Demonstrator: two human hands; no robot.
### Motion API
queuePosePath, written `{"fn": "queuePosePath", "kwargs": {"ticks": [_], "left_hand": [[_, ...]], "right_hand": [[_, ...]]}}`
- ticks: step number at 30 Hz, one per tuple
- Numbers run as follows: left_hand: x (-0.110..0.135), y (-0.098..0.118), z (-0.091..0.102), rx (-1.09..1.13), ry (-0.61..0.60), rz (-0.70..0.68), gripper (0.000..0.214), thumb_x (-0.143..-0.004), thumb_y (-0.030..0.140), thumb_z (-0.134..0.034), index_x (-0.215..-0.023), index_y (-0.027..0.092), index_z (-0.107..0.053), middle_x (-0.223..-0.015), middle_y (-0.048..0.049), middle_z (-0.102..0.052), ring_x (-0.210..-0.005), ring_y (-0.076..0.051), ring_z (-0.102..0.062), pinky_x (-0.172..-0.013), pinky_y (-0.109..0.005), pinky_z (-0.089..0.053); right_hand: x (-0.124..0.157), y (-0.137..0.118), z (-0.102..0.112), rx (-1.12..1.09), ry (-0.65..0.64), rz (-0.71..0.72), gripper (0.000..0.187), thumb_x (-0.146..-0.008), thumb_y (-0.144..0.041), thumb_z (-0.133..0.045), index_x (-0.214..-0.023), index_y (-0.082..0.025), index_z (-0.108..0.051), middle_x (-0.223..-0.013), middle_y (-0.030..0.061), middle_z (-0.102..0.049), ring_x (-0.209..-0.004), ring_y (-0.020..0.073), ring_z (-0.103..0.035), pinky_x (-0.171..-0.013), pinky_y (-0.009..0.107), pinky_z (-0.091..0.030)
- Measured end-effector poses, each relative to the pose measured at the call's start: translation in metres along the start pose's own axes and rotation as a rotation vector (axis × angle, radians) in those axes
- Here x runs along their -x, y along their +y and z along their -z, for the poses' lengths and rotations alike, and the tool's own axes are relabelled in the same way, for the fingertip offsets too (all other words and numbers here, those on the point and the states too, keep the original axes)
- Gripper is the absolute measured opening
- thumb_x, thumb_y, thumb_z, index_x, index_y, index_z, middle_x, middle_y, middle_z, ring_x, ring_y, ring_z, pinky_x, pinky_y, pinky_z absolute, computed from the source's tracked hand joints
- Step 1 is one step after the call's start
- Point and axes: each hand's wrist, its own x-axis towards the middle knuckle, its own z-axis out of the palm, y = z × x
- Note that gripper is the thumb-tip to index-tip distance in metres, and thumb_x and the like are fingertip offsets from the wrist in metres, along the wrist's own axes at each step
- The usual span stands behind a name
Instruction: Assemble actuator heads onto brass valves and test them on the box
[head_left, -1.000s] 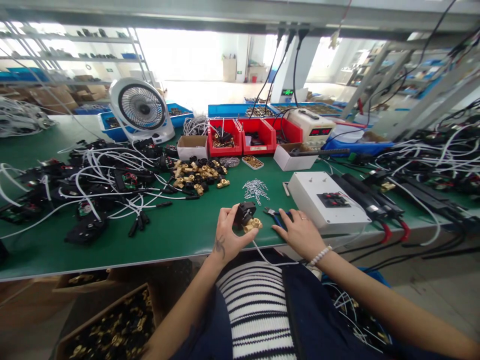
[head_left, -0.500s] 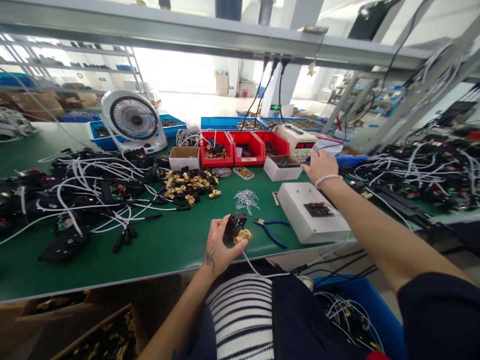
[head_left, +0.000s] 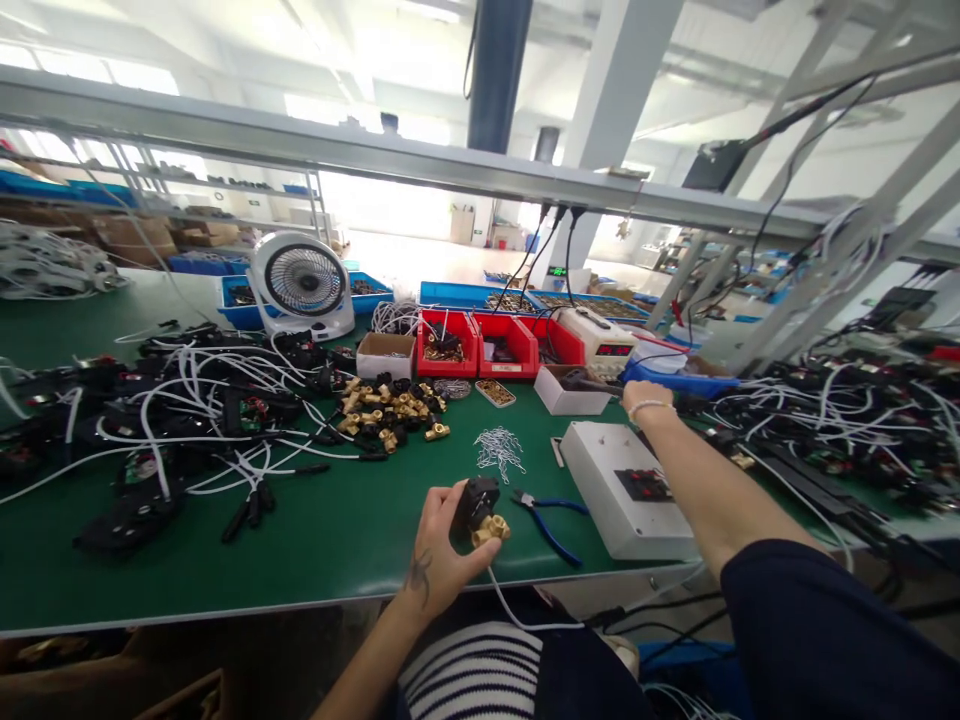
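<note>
My left hand (head_left: 442, 530) is closed around a small motorized valve near the front edge of the green table. The valve has a black housing (head_left: 480, 497) and a brass body (head_left: 491, 530), and a white cable (head_left: 517, 618) hangs from it. Far forward on the right, my right hand (head_left: 649, 396) reaches beside the blue tray (head_left: 679, 383) and the white cardboard box (head_left: 574, 400). Its fingers are too small and partly hidden to make out. Blue-handled cutting pliers (head_left: 559, 525) and a small heap of thin metal pins (head_left: 501, 452) lie near the valve.
A grey switch box (head_left: 600, 500) sits under my right forearm. Brass valve bodies (head_left: 390, 405), red bins (head_left: 446, 365), a fan (head_left: 304, 285) and a power supply (head_left: 596, 335) stand farther back. Black cabled units (head_left: 187, 410) cover the left; more (head_left: 840, 415) lie right.
The view has tilted up, so the table appears lower. My right hand has shifted slightly to the right, away from the white cardboard box. My left hand still holds the valve.
</note>
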Motion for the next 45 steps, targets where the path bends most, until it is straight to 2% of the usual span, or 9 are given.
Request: {"fn": "queuePosePath", "kwargs": {"ticks": [7, 14, 17, 21, 25, 29, 32, 38, 45], "left_hand": [[0.001, -0.003, 0.001, 0.013, -0.025, 0.001, 0.060, -0.072, 0.036, -0.071, -0.128, 0.022, -0.057, -0.108, -0.0067, -0.054, -0.094, -0.022, -0.061, -0.085, -0.039, -0.057], [0.003, -0.007, -0.003, 0.051, -0.010, -0.006, 0.058, -0.073, 0.035, -0.070, -0.128, 0.021, -0.057, -0.109, -0.0066, -0.053, -0.095, -0.022, -0.060, -0.087, -0.040, -0.055], [0.002, -0.009, -0.004, 0.063, 0.003, -0.011, 0.056, -0.076, 0.037, -0.067, -0.128, 0.022, -0.056, -0.109, -0.0062, -0.051, -0.095, -0.022, -0.059, -0.087, -0.039, -0.054], [0.000, -0.011, -0.003, 0.056, -0.009, -0.022, 0.061, -0.073, 0.039, -0.069, -0.130, 0.019, -0.055, -0.107, -0.0063, -0.050, -0.093, -0.022, -0.059, -0.084, -0.038, -0.055], [0.000, -0.011, -0.001, 0.042, -0.032, -0.018, 0.064, -0.071, 0.039, -0.071, -0.130, 0.019, -0.055, -0.109, -0.0067, -0.048, -0.096, -0.021, -0.058, -0.086, -0.038, -0.055], [-0.001, -0.010, 0.000, 0.032, -0.036, -0.010, 0.066, -0.069, 0.038, -0.074, -0.130, 0.020, -0.055, -0.107, -0.0061, -0.047, -0.096, -0.021, -0.056, -0.089, -0.039, -0.053], [-0.001, -0.010, 0.001, 0.037, -0.035, -0.020, 0.065, -0.069, 0.036, -0.075, -0.128, 0.020, -0.055, -0.105, -0.0053, -0.047, -0.095, -0.021, -0.055, -0.089, -0.039, -0.053], [-0.002, -0.010, 0.000, 0.062, -0.043, -0.056, 0.062, -0.070, 0.034, -0.074, -0.127, 0.020, -0.055, -0.102, -0.0044, -0.046, -0.089, -0.018, -0.056, -0.081, -0.034, -0.055], [-0.001, -0.010, 0.001, 0.051, -0.044, -0.063, 0.066, -0.069, 0.035, -0.075, -0.130, 0.018, -0.054, -0.105, -0.0057, -0.046, -0.092, -0.020, -0.054, -0.086, -0.038, -0.054]], "right_hand": [[0.007, -0.003, 0.010, -0.237, -0.031, -0.001, 0.025, -0.096, -0.034, -0.062, -0.113, -0.014, -0.064, -0.115, 0.0089, -0.064, -0.102, 0.0226, -0.064, -0.090, 0.044, -0.053], [0.033, 0.019, 0.046, -0.654, 0.330, -0.102, 0.032, -0.102, -0.037, -0.050, -0.123, -0.013, -0.057, -0.116, 0.0109, -0.063, -0.104, 0.0232, -0.062, -0.092, 0.044, -0.050], [0.049, 0.019, 0.061, -0.872, 0.375, -0.047, 0.033, -0.102, -0.042, -0.048, -0.117, -0.014, -0.055, -0.093, 0.0067, -0.063, -0.077, 0.0182, -0.063, -0.071, 0.034, -0.053], [0.095, 0.011, 0.065, -1.142, 0.184, 0.111, 0.042, -0.096, -0.060, -0.048, -0.089, -0.018, -0.054, -0.056, -0.0050, -0.042, -0.041, 0.0107, -0.040, -0.040, 0.024, -0.036], [0.167, 0.007, 0.060, -1.287, -0.042, 0.274, 0.047, -0.084, -0.066, -0.062, -0.084, -0.019, -0.057, -0.051, -0.0066, -0.037, -0.038, 0.0083, -0.033, -0.036, 0.021, -0.025], [0.226, 0.011, 0.054, -1.483, 0.007, 0.425, 0.042, -0.089, -0.063, -0.058, -0.096, -0.022, -0.058, -0.057, -0.0053, -0.041, -0.043, 0.0100, -0.036, -0.039, 0.022, -0.027], [0.247, 0.011, 0.039, -1.353, -0.043, 0.471, 0.047, -0.093, -0.066, -0.048, -0.097, -0.020, -0.060, -0.057, -0.0044, -0.042, -0.046, 0.0120, -0.036, -0.042, 0.024, -0.029], [0.247, 0.008, 0.019, -0.838, -0.277, 0.603, 0.060, -0.088, -0.073, -0.043, -0.064, -0.020, -0.056, -0.055, 0.0013, -0.051, -0.052, 0.0166, -0.048, -0.050, 0.028, -0.033], [0.243, 0.008, 0.036, -1.281, 0.035, 0.358, 0.056, -0.092, -0.074, -0.036, -0.070, -0.023, -0.045, -0.049, -0.0053, -0.034, -0.040, 0.0112, -0.030, -0.038, 0.024, -0.021]]}}
